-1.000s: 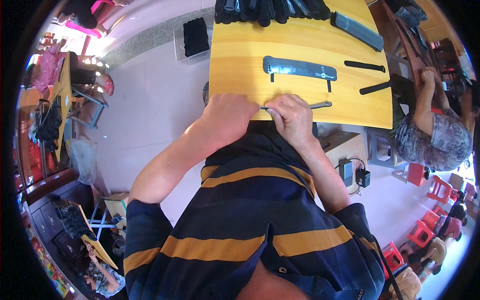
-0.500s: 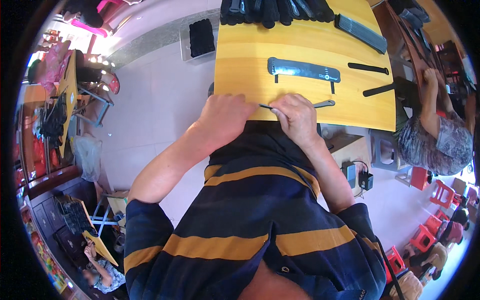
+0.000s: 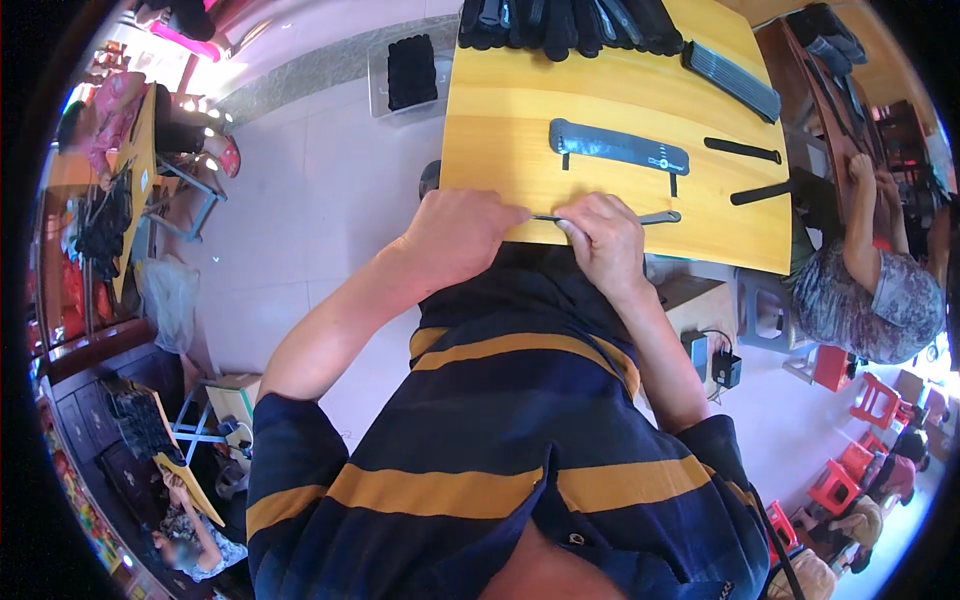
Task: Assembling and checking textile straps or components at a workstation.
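At the near edge of the yellow wooden table, both my hands are closed on one narrow dark strap. My left hand pinches one end, and my right hand grips it farther along. A short piece of the strap spans the gap between my fingers. Its rounded grey end with a small hole, the strap end, sticks out right of my right hand. Beyond my hands lies a long flat dark grey pad with a light print and two short black tabs. Two loose black straps rest at the table's right.
A pile of black knit pieces covers the far edge. Beside it lies a stack of dark flat strips. A clear bin holding black fabric stands on the floor at left. Another person sits at a table on the right.
My hands stay closed on the strap and stand slightly farther apart, with a bit more of it showing between them. The whole view has shifted a little, moving the table rightward and down.
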